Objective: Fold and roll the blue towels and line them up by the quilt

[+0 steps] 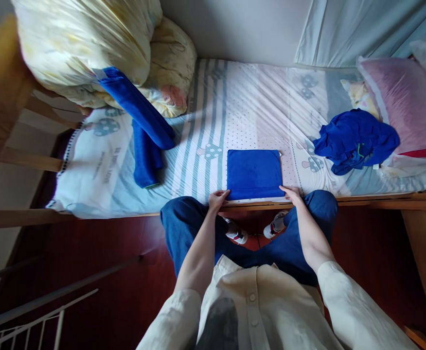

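A blue towel, folded into a flat rectangle, lies on the bed near its front edge. Along its near side runs a narrow folded strip. My left hand pinches the near left corner of this strip, fingers closed. At the near right corner, my right hand grips the same strip between thumb and fingers. Off to the left, a rolled blue towel rests slantwise across another blue roll. A crumpled heap of blue cloth lies to the right.
Bulky yellow bedding is piled at the back left. A pink pillow lies at the right end. Patterned sheeting covers the mattress, and a wooden rail edges its front. A pale curtain hangs behind.
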### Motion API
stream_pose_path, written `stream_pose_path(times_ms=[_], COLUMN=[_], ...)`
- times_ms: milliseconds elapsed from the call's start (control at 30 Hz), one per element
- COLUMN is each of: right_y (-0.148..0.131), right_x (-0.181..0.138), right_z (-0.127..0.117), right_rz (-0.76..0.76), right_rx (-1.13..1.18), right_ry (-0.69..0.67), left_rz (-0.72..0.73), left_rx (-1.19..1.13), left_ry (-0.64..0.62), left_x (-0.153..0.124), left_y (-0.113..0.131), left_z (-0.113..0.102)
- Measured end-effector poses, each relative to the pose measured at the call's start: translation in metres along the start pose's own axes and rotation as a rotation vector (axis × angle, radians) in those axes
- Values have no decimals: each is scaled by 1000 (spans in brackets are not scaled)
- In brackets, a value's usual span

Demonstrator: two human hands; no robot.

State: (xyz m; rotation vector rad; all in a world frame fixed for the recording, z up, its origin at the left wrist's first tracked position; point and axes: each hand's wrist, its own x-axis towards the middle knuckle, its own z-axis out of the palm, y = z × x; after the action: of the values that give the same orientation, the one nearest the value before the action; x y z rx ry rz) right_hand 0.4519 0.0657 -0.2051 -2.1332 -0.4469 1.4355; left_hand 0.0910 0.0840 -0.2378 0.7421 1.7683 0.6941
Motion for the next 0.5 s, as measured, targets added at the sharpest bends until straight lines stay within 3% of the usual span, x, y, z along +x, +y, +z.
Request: stream_pose_path(times_ms=[133,267,367,500], right_y=[1,-4,-6,0], right_x=[-6,-16,-30,-46], right_z=[-2,-7,-6,2], right_rz=[-151,-344,-525,-813], right_rx=[-39,-145,-277,-594], right_ry=[118,309,317,170], left_rz=[155,527,773,911], left_rx=[135,447,640,803], left_ry=[72,235,87,-94], left_x=[-9,-23,-36,-43], left_y=[8,13,14,9], left_z=[-2,-3,1,11])
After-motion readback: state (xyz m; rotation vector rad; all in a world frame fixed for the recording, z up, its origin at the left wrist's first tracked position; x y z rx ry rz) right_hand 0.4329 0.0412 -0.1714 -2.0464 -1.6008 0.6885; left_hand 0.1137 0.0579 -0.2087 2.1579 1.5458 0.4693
